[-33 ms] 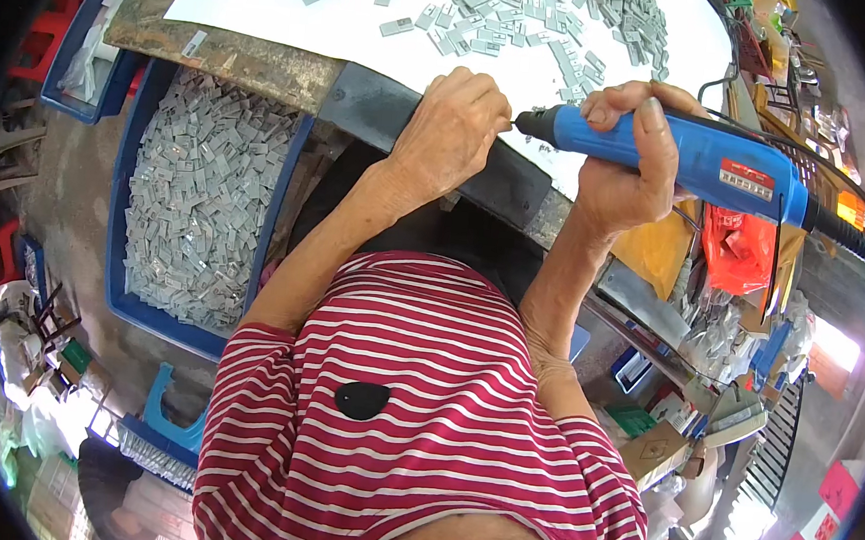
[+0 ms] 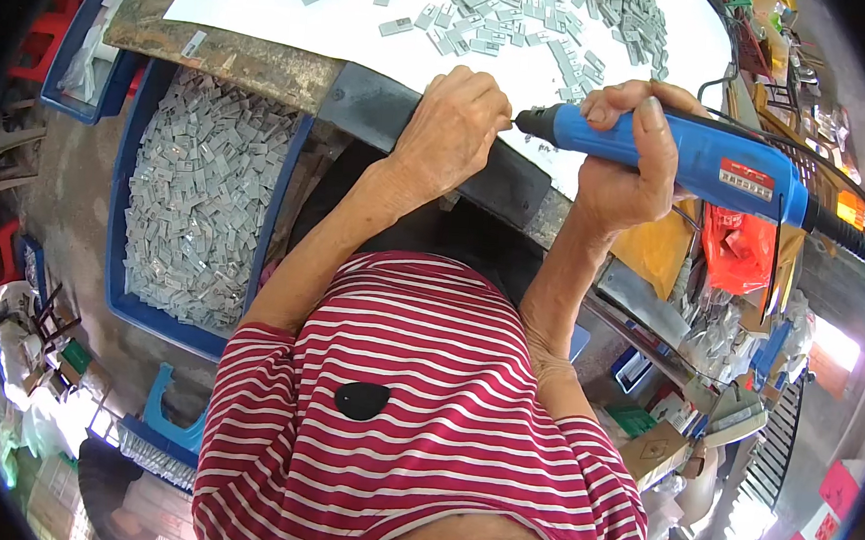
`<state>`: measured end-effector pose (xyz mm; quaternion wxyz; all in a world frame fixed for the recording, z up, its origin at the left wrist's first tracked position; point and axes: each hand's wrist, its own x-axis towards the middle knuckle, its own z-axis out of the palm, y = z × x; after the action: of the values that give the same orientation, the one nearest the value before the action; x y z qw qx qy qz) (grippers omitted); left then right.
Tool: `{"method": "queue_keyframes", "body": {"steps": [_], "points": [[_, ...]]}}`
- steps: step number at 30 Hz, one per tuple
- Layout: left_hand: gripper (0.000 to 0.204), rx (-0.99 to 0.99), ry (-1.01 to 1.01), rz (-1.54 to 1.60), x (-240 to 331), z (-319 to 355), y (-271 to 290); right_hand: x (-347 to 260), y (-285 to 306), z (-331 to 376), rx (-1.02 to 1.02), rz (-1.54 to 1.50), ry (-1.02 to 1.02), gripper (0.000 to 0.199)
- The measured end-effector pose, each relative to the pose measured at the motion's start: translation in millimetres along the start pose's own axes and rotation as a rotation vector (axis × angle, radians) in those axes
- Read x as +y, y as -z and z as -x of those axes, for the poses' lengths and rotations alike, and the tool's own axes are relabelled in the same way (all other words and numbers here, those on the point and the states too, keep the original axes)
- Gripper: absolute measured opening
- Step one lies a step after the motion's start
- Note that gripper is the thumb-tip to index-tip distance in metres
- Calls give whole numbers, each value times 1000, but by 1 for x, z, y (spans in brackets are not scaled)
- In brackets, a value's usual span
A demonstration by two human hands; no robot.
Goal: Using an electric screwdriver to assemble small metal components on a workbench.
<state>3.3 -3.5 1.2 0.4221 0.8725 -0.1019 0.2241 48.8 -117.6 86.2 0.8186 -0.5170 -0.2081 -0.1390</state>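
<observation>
My right hand (image 2: 632,164) is wrapped round a blue electric screwdriver (image 2: 706,159), held nearly level over the table's front edge. Its black nose points left, and the thin bit at the tip reaches the fingers of my left hand (image 2: 454,129). Those left fingers are pinched together above a dark strip (image 2: 369,108) on the table edge; what they hold is hidden behind them. Beyond both hands, many small grey rectangular pieces (image 2: 510,20) lie scattered and in rows on a white sheet (image 2: 261,2).
Left of my body, a blue bin (image 2: 119,238) is filled with similar small grey pieces. A second blue bin (image 2: 83,105) stands farther left. The screwdriver's black cord (image 2: 846,237) runs off right. A red plastic bag (image 2: 738,253) and cluttered boxes (image 2: 656,451) sit at right.
</observation>
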Motion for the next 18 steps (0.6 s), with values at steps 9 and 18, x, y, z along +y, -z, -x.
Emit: {"method": "queue_keyframes", "body": {"steps": [9, 18], "points": [[5, -5, -8, -3, -2, -13, -6, 3, 4, -10, 43, 88, 36, 20], [7, -47, 24, 4, -7, -13, -3, 7, 6, -12, 102, 17, -30, 22]]}}
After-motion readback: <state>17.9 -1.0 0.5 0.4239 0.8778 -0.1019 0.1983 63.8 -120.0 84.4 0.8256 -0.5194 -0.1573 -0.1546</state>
